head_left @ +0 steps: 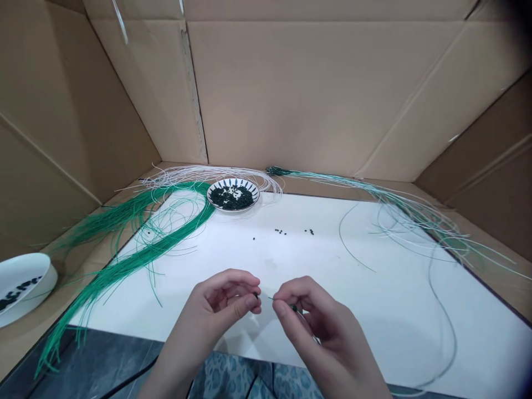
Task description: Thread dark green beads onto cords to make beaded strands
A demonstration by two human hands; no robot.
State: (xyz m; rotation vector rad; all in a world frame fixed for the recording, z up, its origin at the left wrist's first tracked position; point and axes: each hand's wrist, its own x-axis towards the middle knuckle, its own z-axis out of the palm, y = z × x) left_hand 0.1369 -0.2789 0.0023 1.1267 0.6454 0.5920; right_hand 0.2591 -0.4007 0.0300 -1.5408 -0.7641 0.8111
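My left hand (226,305) pinches a tiny dark bead (255,295) between thumb and forefinger, low over the white sheet (291,260). Just right of it, my right hand (310,316) pinches the end of a thin green wire (446,332), whose tip points at the bead; another dark bead sits by its fingers. The two hands are nearly touching. A small patterned dish (233,195) full of dark beads stands at the back of the sheet. A few loose beads (281,231) lie scattered in front of it.
A thick bundle of green wires (137,249) fans across the left. White wires (199,174) curve behind the dish. Beaded wires (399,205) spread at the right. A white bowl (22,282) with dark beads sits at far left. Cardboard walls (311,88) surround the table.
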